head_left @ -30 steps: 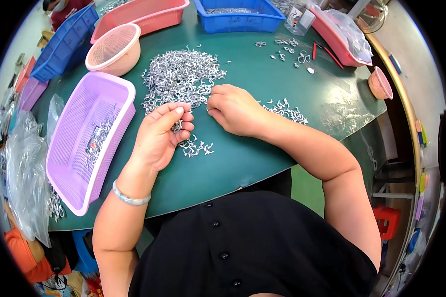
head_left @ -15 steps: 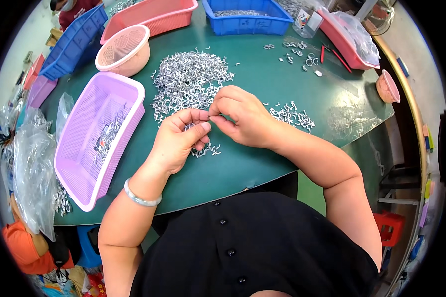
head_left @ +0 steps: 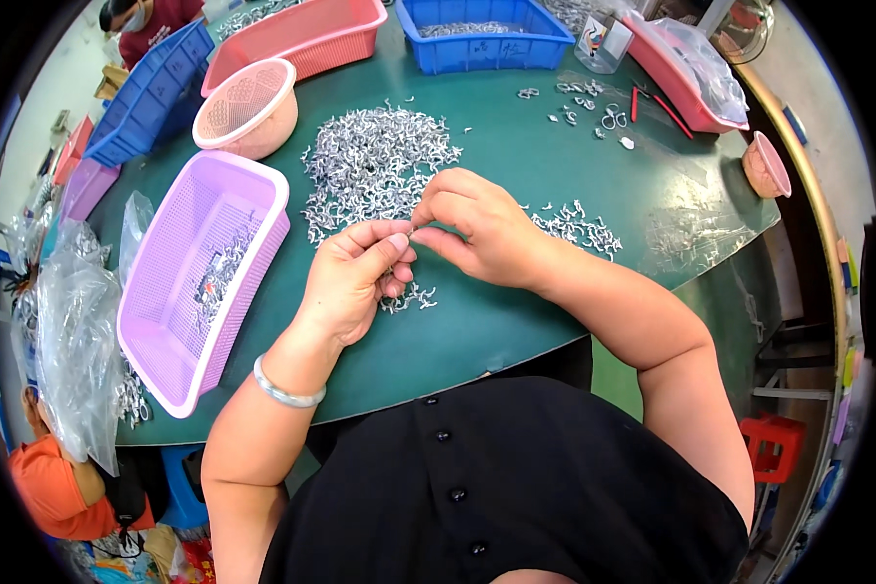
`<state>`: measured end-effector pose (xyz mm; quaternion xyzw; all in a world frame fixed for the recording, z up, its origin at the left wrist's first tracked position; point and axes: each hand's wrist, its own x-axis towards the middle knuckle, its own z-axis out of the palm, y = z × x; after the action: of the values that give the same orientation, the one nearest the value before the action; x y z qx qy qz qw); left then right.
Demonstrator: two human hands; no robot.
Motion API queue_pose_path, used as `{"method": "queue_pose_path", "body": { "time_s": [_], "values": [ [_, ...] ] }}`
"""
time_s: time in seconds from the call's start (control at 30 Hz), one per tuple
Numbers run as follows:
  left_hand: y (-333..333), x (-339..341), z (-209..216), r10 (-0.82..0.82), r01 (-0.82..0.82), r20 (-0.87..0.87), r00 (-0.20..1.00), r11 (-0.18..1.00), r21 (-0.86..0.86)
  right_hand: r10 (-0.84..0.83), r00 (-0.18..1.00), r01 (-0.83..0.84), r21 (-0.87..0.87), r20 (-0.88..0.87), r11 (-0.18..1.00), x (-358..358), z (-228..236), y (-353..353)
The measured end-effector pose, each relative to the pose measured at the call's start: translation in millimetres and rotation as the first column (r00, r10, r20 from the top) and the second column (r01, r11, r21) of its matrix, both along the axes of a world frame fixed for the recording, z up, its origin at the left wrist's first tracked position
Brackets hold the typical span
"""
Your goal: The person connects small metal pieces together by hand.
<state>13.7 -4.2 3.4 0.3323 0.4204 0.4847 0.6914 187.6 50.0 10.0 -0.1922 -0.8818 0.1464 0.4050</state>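
Note:
My left hand [head_left: 358, 271] and my right hand [head_left: 482, 230] meet over the table, thumbs and index fingers pinched tip to tip. A tiny metal piece [head_left: 412, 235] barely shows between the fingertips; its exact shape is hidden. Just beyond the hands lies a large heap of small curved silver metal pieces [head_left: 375, 161]. A smaller cluster of such pieces [head_left: 409, 298] sits partly under my left hand. Beside my right wrist is another scattered group of pieces [head_left: 579, 231].
A purple basket [head_left: 277, 229] holding metal pieces stands left of my left arm. Beyond it are a pink round basket [head_left: 273, 127], a red basket [head_left: 307, 68] and blue bins [head_left: 492, 54]. Red-handled pliers [head_left: 672, 115] lie far right. A person [head_left: 156, 24] is at the far left.
My left thumb has moved up closer to the index fingertip, and my right thumb has come nearer its index finger. The whole view has shifted slightly.

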Motion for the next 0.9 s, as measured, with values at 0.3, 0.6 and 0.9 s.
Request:
{"method": "queue_pose_path", "body": {
  "time_s": [0.3, 0.6, 0.9],
  "values": [
    [-1.9, 3.2, 2.6, -0.018, 0.017, -0.031, 0.999, 1.000, -0.024, 0.057, 0.998, -0.060, -0.132, -0.028, 0.989, 0.8, -1.8, 0.4],
    [-1.8, 4.6, -0.2, 0.056, -0.056, 0.008, 0.998, 0.998, 0.001, 0.082, 0.993, -0.103, -0.272, -0.088, 0.957, 1.5, -1.0, 1.5],
    [-2.9, 4.2, -1.2, 0.064, -0.063, -0.008, 0.998, 0.996, 0.056, 0.103, 0.990, -0.127, -0.305, -0.092, 0.944, 2.2, 0.9, 0.8]
  ]
}}
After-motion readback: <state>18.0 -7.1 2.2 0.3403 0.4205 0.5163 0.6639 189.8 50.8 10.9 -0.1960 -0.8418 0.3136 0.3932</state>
